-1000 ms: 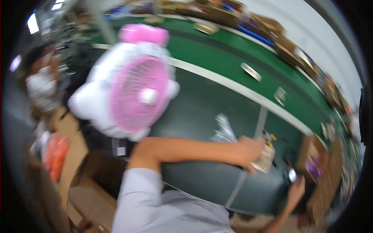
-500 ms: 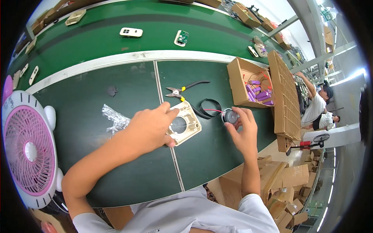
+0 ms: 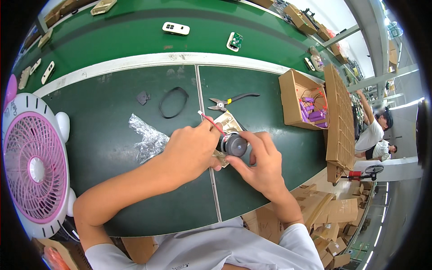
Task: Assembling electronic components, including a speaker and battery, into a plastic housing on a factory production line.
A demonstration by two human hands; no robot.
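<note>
Two hands of mine work over the table (image 3: 270, 186): my right hand (image 3: 258, 159) pinches a round black part (image 3: 236, 145) between thumb and fingers, over a cream housing (image 3: 228, 120), and my left hand (image 3: 191, 146) grasps that housing's left side, its grip partly hidden. A red wire (image 3: 213, 122) runs from the black part past my left fingers, between 10 and 11 o'clock. Taking the black part as the clock's centre, pliers (image 3: 220, 104) lie just beyond the housing at 12, one yellow-and-black handle reaching toward 1. At 10 lie a black band (image 3: 184, 92) and, farther off, a dark scrap (image 3: 143, 97). Crumpled clear plastic (image 3: 150, 140) sits at 9, right by my left forearm, and well beyond it a pink-and-white fan (image 3: 37, 168) blocks that side. At 2 stands an open cardboard box (image 3: 290, 105) of purple cells (image 3: 317, 114), with a cardboard tray (image 3: 339, 121) just beside it, walling off that flank. A pale rail (image 3: 135, 60) bounds the far edge from about 10 to 1, a green belt (image 3: 126, 38) beyond; the near edge curves past my body at 6. My right hand has room toward 3 and 4, up to the tray and the table's edge
</note>
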